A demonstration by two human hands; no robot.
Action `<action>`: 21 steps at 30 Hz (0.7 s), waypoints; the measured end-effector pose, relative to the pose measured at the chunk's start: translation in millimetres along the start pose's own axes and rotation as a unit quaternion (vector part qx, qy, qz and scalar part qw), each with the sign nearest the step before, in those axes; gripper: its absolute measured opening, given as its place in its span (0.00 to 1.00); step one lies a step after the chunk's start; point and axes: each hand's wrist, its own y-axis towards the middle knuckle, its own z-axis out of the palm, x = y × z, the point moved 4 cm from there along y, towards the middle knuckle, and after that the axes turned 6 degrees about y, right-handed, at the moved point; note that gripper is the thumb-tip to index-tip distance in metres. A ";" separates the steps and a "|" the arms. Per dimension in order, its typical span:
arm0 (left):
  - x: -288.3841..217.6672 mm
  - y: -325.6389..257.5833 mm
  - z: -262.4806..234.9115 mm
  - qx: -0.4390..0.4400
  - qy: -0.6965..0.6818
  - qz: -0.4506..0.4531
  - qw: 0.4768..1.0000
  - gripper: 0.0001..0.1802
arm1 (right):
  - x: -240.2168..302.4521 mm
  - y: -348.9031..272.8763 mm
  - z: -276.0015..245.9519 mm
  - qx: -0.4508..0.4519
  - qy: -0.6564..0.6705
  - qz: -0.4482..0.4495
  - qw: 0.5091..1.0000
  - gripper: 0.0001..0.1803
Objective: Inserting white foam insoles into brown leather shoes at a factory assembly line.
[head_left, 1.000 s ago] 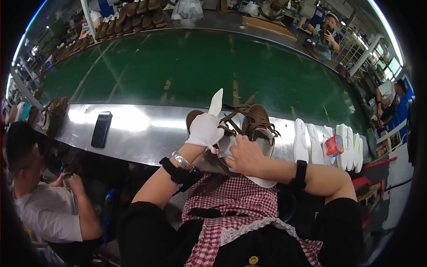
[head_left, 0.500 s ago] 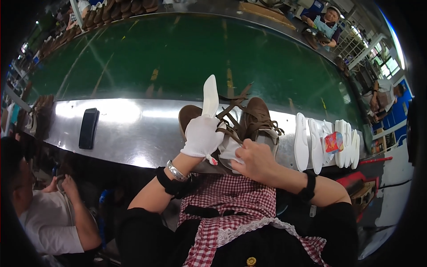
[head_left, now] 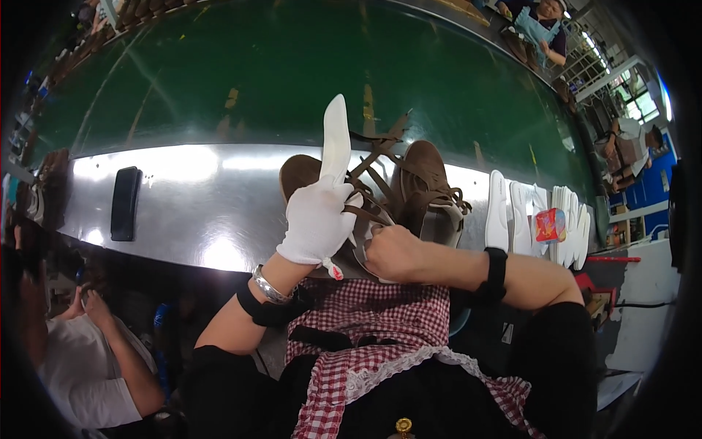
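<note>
My left hand [head_left: 318, 223], in a white glove, is closed round a white insole [head_left: 336, 139] that points up and away over the bench. The same hand rests against a brown lace-up shoe [head_left: 298, 174], whose loose brown laces [head_left: 374, 162] cross toward its partner. My bare right hand [head_left: 395, 254] is closed at that shoe's opening. A little white material shows by its fingertips, mostly hidden. Just to the right stands the other brown shoe [head_left: 423, 167], laced, with a pale lining.
Several white insoles [head_left: 497, 212] lie at the right, a red packet [head_left: 550, 224] on them. A black phone [head_left: 125, 203] lies left on the metal ledge [head_left: 183, 197]. Beyond is a green belt [head_left: 278, 80]. One person [head_left: 95, 366] sits at left; another [head_left: 537, 33] works across.
My right hand has moved left and in toward the left shoe's opening. The crumpled white sheet seen between my hands is now mostly hidden. The whole view has shifted slightly.
</note>
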 end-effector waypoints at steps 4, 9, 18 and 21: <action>-4.1 1.5 -0.7 -0.019 -0.032 0.015 0.999 0.06 | -15.2 9.3 -11.3 0.223 0.026 -0.008 0.974 0.12; -6.0 6.6 3.9 0.003 -0.035 0.008 0.999 0.06 | -13.9 17.3 8.6 0.261 -0.023 -0.058 0.963 0.12; -2.4 -1.3 1.7 0.083 0.023 0.009 0.996 0.05 | -34.9 6.4 37.1 0.014 -0.094 -0.368 0.925 0.04; -5.8 -0.8 13.1 0.039 0.002 0.027 0.999 0.05 | -42.1 0.4 52.5 0.145 -0.076 -0.146 0.976 0.11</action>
